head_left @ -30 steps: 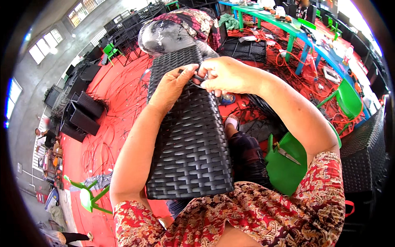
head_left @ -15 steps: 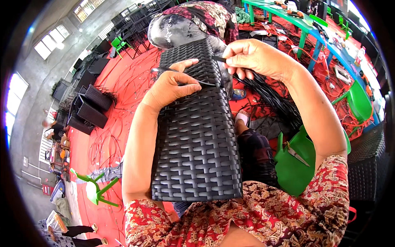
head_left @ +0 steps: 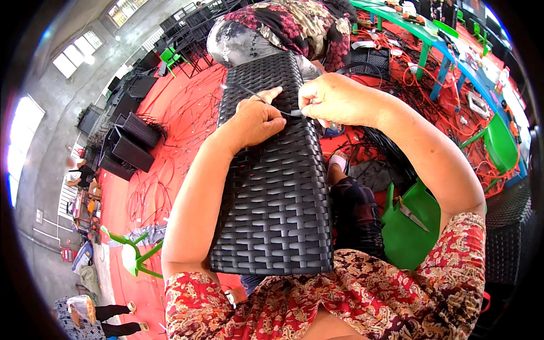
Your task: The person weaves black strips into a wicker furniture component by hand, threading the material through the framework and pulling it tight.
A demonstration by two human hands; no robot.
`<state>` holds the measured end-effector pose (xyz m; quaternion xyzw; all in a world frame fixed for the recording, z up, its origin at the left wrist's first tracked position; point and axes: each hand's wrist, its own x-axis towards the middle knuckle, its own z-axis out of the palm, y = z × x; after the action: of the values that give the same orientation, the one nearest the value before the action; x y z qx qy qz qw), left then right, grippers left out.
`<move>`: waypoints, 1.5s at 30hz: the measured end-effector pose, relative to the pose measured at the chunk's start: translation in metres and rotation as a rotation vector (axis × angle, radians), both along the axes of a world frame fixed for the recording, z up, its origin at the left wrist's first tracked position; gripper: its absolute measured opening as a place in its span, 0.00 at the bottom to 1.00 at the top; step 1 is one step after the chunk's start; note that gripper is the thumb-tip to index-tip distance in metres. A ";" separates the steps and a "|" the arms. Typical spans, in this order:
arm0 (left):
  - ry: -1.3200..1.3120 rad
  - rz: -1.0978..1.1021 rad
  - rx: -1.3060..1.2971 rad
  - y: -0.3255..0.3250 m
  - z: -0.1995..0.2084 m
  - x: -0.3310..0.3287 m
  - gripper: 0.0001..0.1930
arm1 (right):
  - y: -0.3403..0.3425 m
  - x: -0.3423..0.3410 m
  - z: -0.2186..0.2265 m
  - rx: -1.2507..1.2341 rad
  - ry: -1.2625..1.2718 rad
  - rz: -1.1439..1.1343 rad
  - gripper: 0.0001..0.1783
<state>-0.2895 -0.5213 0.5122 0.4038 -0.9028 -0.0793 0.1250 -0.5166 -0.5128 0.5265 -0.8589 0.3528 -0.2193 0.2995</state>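
A long black woven wicker piece point(head_left: 272, 198) stretches away from my body. Near its far part, my left hand point(head_left: 253, 120) rests on the weave, thumb and fingers closed on a thin black strip point(head_left: 292, 113). One end of this strip sticks up past the left knuckles. My right hand point(head_left: 343, 101) pinches the strip at the right edge of the wicker, its fingertips partly hidden by the hand itself. Between both hands the strip lies across the weave.
Scissors point(head_left: 412, 216) lie on a green plastic chair point(head_left: 411, 241) at my right. Beyond the wicker a person point(head_left: 283, 28) bends over. A green-blue table point(head_left: 422, 35) stands far right. Cords and black strips litter the red floor covering point(head_left: 147, 192); a small green chair point(head_left: 131, 255) stands left.
My right hand has come down and closer to the wicker's edge with the strip. My left hand has shifted slightly right. The person beyond has bent differently, and the view has shifted a little.
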 end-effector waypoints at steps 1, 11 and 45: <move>0.009 0.016 0.033 -0.003 -0.002 0.000 0.09 | -0.002 0.001 0.000 -0.019 0.032 -0.007 0.07; 0.355 0.049 0.243 -0.003 -0.019 0.000 0.09 | -0.006 0.005 -0.005 -0.337 0.219 -0.042 0.06; 0.266 0.555 0.106 -0.053 -0.048 -0.061 0.21 | -0.027 0.006 -0.018 -0.134 0.117 0.006 0.06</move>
<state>-0.3507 -0.5740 0.4639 0.6267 -0.7286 -0.1411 0.2376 -0.5107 -0.5403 0.5088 -0.8894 0.3518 -0.1908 0.2208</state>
